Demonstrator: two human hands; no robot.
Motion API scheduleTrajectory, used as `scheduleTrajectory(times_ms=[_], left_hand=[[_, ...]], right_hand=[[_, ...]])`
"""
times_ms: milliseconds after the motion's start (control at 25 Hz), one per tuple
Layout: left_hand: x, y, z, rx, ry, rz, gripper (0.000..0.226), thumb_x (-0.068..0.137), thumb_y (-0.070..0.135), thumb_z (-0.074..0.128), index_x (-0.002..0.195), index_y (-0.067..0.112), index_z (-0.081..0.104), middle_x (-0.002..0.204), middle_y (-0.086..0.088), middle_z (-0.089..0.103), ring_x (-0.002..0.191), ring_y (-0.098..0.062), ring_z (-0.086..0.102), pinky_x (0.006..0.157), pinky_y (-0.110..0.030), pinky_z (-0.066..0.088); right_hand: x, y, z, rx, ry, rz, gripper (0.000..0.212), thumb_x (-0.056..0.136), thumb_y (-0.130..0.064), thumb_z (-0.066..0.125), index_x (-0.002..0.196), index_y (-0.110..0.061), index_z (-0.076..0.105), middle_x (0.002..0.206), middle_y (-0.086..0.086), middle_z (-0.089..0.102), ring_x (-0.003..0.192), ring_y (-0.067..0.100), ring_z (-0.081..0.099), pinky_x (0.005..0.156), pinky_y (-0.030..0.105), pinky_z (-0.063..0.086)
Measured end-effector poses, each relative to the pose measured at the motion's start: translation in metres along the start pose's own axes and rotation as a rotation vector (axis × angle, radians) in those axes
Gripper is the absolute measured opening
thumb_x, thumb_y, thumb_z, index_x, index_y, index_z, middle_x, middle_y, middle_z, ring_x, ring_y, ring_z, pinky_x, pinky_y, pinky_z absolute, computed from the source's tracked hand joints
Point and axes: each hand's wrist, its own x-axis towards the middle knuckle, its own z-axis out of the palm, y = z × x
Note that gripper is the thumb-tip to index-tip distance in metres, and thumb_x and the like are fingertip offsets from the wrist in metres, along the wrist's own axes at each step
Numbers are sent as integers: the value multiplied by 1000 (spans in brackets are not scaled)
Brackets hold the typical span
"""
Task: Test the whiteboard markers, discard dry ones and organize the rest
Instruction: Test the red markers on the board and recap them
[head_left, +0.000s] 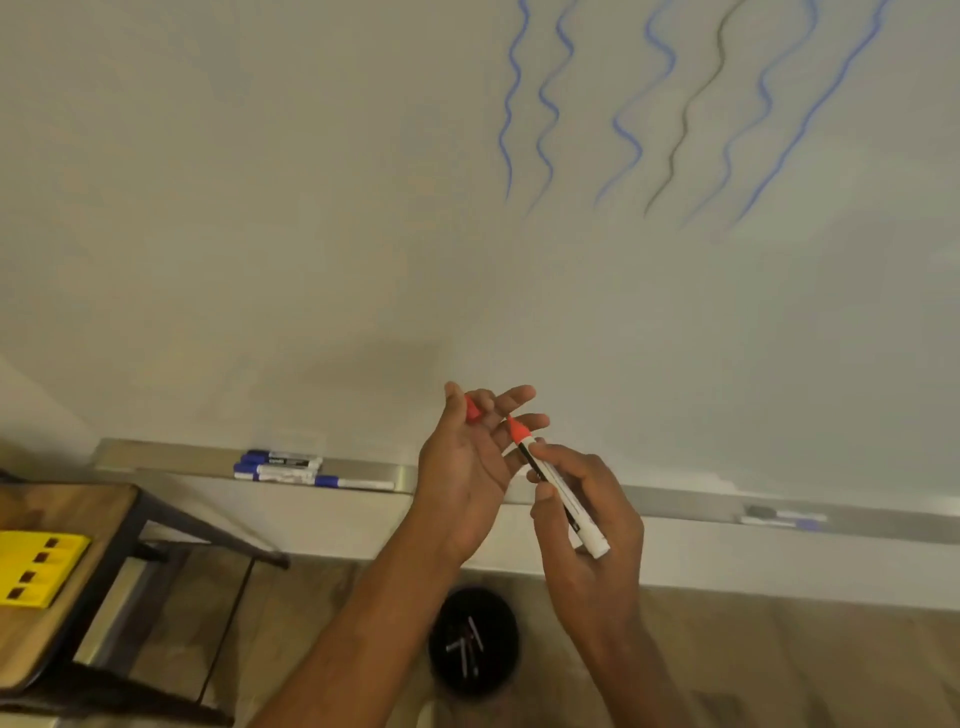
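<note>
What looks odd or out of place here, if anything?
Nothing looks damaged or spilled. The right hand holds an uncapped red marker, and the left hand holds its red cap. Blue markers lie in the tray; discarded ones sit in the black bin.

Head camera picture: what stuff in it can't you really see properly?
- Black bin, head view: things lie inside, too blurred and dark to tell what they are.
- Markers on the right of the tray: blurred, so their number and colours are unclear.
- Red cap: partly hidden by the left hand.
- Red marker: its label is too small to read; the right hand covers part.
- Wavy lines: cut off by the top edge.
</note>
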Motion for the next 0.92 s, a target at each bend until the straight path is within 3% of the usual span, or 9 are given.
scheduleTrajectory(times_ms=[280, 520, 680, 800, 920], left_hand=[[-21, -36, 24, -109, 21, -66, 45, 106, 49, 36, 88, 15, 57, 119, -11, 72, 92, -27, 72, 87, -42, 56], [-35, -75, 50, -138, 71, -58, 32, 107, 39, 43, 93, 16, 60, 113, -9, 73, 88, -26, 72, 87, -40, 54], [-42, -102, 66, -69, 158, 61, 23, 108, 30, 41, 99, 17, 57, 105, -10, 73, 80, -26, 70, 82, -39, 56], [-47, -125, 72, 37, 259, 169, 29, 110, 30, 35, 95, 16, 55, 99, -13, 74, 77, -27, 71, 81, -41, 54], [-52, -154, 73, 158, 413, 267, 32, 111, 32, 31, 95, 14, 53, 86, -15, 72, 73, -31, 69, 72, -38, 56]], right_hand=[[-18, 20, -36, -73, -128, -26, 28, 95, -21, 58, 121, -19, 69, 98, -12, 68, 78, 10, 64, 69, 11, 45], [-20, 30, -83, -150, -213, -22, 33, 95, -25, 60, 128, -26, 67, 105, -19, 70, 86, 2, 67, 74, 8, 47], [-27, 41, -120, -255, -270, 26, 33, 92, -32, 68, 122, -43, 58, 98, -25, 71, 76, 2, 69, 62, 16, 52], [-30, 53, -139, -381, -285, -111, 25, 98, -42, 61, 122, -33, 63, 90, -17, 72, 67, 2, 65, 59, 11, 48], [-35, 61, -154, -419, -355, -143, 29, 99, -40, 58, 122, -25, 67, 95, -13, 75, 69, 0, 64, 63, 2, 39]])
